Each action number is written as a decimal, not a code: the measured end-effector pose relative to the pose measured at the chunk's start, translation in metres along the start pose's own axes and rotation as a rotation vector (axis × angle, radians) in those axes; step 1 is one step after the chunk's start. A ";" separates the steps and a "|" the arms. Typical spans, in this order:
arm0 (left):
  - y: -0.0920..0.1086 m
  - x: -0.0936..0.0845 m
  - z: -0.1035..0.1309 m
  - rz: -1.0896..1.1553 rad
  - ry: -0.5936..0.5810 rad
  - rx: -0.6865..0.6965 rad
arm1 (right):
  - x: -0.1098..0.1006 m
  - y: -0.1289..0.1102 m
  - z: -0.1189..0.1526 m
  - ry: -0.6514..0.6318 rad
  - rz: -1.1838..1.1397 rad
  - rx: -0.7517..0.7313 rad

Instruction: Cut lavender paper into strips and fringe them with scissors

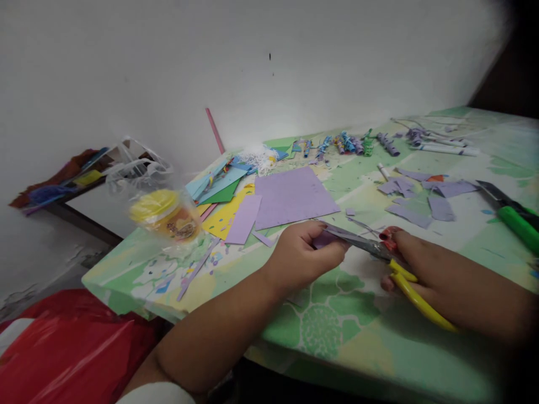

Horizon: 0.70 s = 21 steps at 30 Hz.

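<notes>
Scissors [366,245] with one yellow and one red handle sit in the right hand [425,266], whose fingers are wrapped around the handles; the blades point toward the left hand [305,252]. That hand pinches a small piece of purple paper [323,239] between thumb and fingers, above the near part of the floral tablecloth [349,297], with the blades right at the paper. Whether they are fully closed, I cannot tell. Just beyond the left hand lies a large purple sheet [295,196], with a narrower purple strip [244,219] at its left. Purple scraps [442,207] lie beyond the right hand, near a green-handled box cutter [511,216]. Farther back, small paper rolls [388,144] line up toward the wall, and a yellow-lidded cup [179,224] in clear plastic stands at the left.
</notes>
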<state>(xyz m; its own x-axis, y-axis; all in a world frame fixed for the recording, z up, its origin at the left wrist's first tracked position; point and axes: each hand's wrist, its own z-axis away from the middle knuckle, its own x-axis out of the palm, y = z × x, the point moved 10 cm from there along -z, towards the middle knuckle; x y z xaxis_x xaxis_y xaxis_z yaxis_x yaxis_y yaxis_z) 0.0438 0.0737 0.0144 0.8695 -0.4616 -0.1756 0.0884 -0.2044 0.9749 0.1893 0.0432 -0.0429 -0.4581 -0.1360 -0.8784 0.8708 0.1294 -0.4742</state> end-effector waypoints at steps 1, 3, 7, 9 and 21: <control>-0.001 -0.001 0.000 0.008 0.006 -0.004 | -0.001 0.001 0.000 0.010 0.001 0.004; -0.003 -0.002 -0.001 0.026 0.013 -0.016 | -0.004 0.001 0.001 0.038 0.001 0.000; -0.004 -0.004 -0.003 0.048 0.022 -0.016 | -0.012 0.002 0.002 0.105 0.013 -0.013; -0.005 -0.008 -0.003 0.059 0.061 -0.014 | -0.014 0.003 0.002 0.124 0.018 -0.020; -0.012 -0.008 -0.005 0.026 0.061 -0.073 | -0.006 -0.006 0.002 0.043 -0.056 -0.025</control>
<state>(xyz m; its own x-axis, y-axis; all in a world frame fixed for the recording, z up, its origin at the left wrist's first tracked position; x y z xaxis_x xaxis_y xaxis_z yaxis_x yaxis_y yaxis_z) 0.0380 0.0838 0.0053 0.8999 -0.4119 -0.1433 0.0985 -0.1282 0.9868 0.1876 0.0409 -0.0348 -0.5136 -0.1017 -0.8520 0.8393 0.1471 -0.5234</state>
